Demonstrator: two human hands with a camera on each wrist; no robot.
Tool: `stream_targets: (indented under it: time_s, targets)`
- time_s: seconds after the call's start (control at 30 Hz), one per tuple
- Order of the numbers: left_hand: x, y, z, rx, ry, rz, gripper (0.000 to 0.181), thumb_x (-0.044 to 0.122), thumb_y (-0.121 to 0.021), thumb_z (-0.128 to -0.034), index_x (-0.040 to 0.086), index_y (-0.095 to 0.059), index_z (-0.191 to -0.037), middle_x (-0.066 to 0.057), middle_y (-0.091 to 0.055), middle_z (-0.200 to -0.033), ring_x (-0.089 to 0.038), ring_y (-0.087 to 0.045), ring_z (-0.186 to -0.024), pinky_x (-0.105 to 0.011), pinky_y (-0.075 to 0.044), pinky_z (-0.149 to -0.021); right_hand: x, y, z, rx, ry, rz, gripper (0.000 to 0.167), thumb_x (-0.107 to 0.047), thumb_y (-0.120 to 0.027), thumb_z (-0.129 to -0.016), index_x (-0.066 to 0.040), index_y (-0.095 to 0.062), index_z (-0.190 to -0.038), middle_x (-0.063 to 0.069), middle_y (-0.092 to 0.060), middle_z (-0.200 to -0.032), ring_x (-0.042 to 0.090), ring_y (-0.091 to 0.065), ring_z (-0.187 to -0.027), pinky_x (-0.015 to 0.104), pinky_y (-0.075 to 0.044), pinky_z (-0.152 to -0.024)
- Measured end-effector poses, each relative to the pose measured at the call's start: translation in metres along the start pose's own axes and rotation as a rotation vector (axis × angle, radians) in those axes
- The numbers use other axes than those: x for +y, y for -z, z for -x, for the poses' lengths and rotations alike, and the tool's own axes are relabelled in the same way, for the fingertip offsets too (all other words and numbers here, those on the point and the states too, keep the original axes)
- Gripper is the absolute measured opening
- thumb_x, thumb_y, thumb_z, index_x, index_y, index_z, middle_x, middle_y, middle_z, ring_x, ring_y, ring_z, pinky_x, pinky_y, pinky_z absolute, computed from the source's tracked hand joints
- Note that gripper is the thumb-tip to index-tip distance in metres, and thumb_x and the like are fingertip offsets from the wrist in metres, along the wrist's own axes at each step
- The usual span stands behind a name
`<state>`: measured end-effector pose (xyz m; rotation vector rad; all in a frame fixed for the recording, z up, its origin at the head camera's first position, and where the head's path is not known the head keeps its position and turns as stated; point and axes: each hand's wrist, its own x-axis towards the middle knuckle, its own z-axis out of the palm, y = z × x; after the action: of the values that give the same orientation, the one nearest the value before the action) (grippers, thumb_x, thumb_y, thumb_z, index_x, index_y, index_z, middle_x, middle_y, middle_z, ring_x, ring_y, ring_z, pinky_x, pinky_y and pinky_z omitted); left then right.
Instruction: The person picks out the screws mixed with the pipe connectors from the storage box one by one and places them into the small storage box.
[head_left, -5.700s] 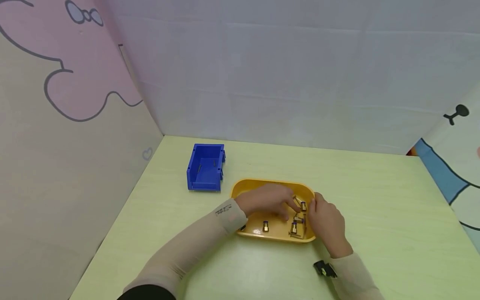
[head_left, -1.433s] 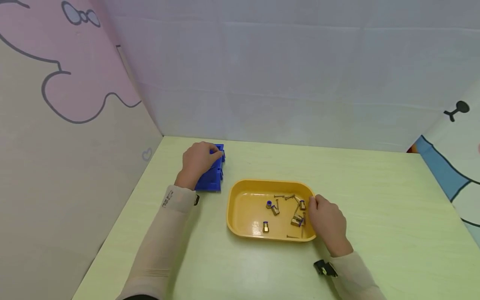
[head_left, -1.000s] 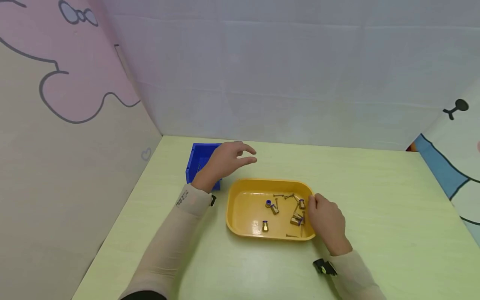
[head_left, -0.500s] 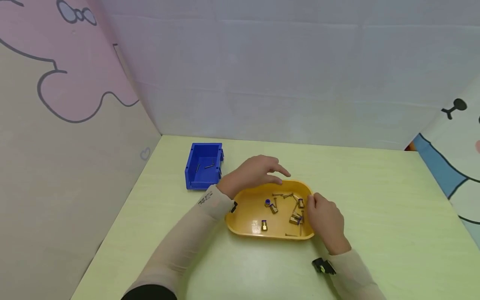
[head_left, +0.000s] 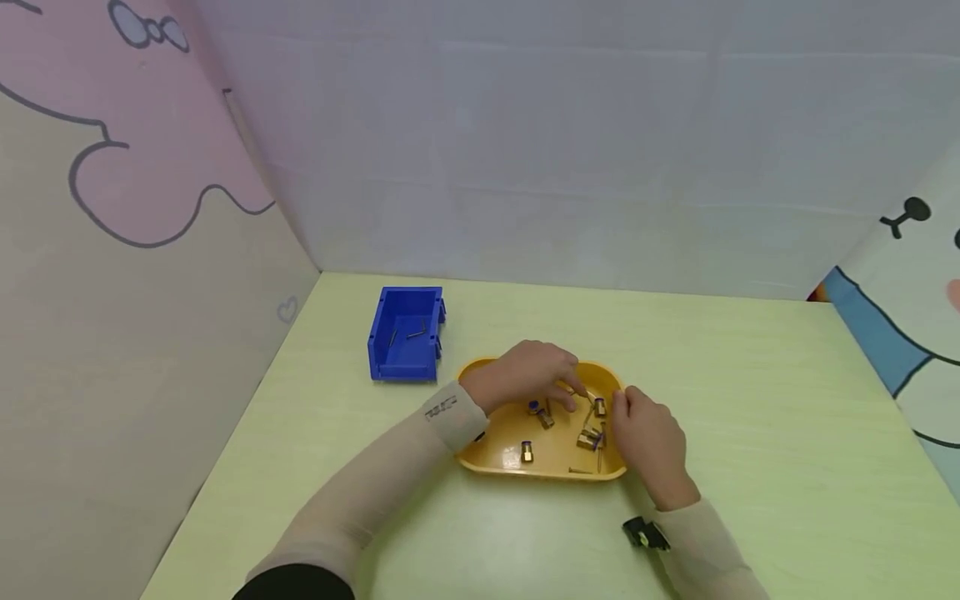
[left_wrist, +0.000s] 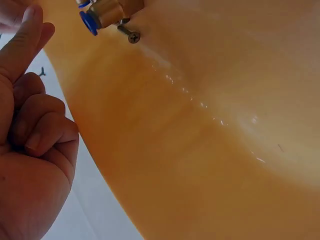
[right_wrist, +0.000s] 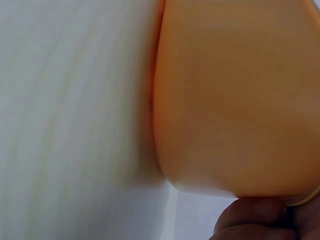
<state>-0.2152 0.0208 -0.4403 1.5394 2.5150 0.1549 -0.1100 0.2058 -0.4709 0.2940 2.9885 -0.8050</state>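
Note:
A yellow tray (head_left: 491,454) holds several screws (head_left: 580,471) and several brass push-fit fittings (head_left: 527,452) with blue collars. My left hand (head_left: 525,375) reaches over its far side, thumb and index finger pointing down near screws; no held thing shows. The left wrist view has the left hand's (left_wrist: 40,125) other fingers curled in, close to a fitting (left_wrist: 111,12) and a cross-head screw (left_wrist: 133,36). With my right hand (head_left: 651,446) I grip the tray's right rim. From the right wrist, fingers (right_wrist: 250,212) press against the tray's outer wall (right_wrist: 235,100).
Behind and left of the tray, a blue open-fronted bin (head_left: 406,372) stands on the pale table (head_left: 750,400) with a few screws inside. A white cloth wall (head_left: 525,167) closes off the back, and printed panels (head_left: 150,333) border the sides.
My left hand left the blue bin, swung right and lowered into the yellow tray. One more screw lies in the bin than 5.7 s ago. My right hand stayed on the rim.

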Motion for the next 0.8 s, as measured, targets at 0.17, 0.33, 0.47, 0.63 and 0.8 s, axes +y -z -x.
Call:
stream_targets:
  time_s: [0.17,0.33,0.47,0.63,0.8]
  targets:
    - [0.009,0.0,-0.003,-0.055,-0.145,0.008,0.034,0.047,-0.069,-0.0877,0.035,-0.074,-0.119,0.013,-0.06,-0.092,-0.004,-0.047,-0.073,-0.018,-0.038,-0.063,-0.001,0.002,0.001,0.0,0.008,-0.001,0.042,-0.034,-0.031,-0.107,-0.008,-0.049,-0.079,0.006,-0.044,-0.061,0.02,-0.044,-0.049,0.031,-0.032,-0.044]
    - [0.018,-0.006,-0.007,-0.112,-0.323,0.115,0.036,0.042,-0.073,-0.0867,0.028,-0.074,-0.12,0.012,-0.065,-0.098,-0.003,-0.046,-0.077,-0.014,-0.037,-0.07,-0.001,0.003,0.002,-0.001,0.017,-0.013,0.043,-0.033,-0.031,-0.107,-0.007,-0.049,-0.078,0.006,-0.044,-0.06,0.02,-0.043,-0.048,0.031,-0.033,-0.043]
    - [0.021,-0.013,-0.01,-0.149,-0.344,0.132,0.042,0.044,-0.073,-0.0856,0.028,-0.072,-0.124,0.013,-0.064,-0.1,-0.001,-0.046,-0.08,-0.013,-0.037,-0.07,0.0,0.003,0.002,0.002,0.017,-0.013,0.043,-0.033,-0.031,-0.107,-0.007,-0.05,-0.078,0.006,-0.046,-0.059,0.02,-0.044,-0.048,0.031,-0.034,-0.044]
    - [0.026,-0.018,-0.011,-0.178,-0.352,0.078,0.046,0.047,-0.072,-0.0855,0.031,-0.069,-0.128,0.012,-0.06,-0.103,-0.002,-0.046,-0.084,-0.013,-0.037,-0.072,0.0,0.003,0.002,-0.006,0.013,-0.007,0.043,-0.033,-0.031,-0.107,-0.006,-0.05,-0.079,0.006,-0.046,-0.06,0.021,-0.045,-0.049,0.031,-0.035,-0.044]
    - [0.03,-0.022,-0.012,-0.2,-0.374,-0.022,0.046,0.051,-0.068,-0.0874,0.033,-0.068,-0.129,0.012,-0.057,-0.105,-0.003,-0.047,-0.088,-0.014,-0.036,-0.075,0.0,0.002,0.001,-0.007,0.013,-0.003,0.042,-0.033,-0.032,-0.107,-0.006,-0.05,-0.08,0.007,-0.045,-0.061,0.021,-0.045,-0.05,0.031,-0.034,-0.044]
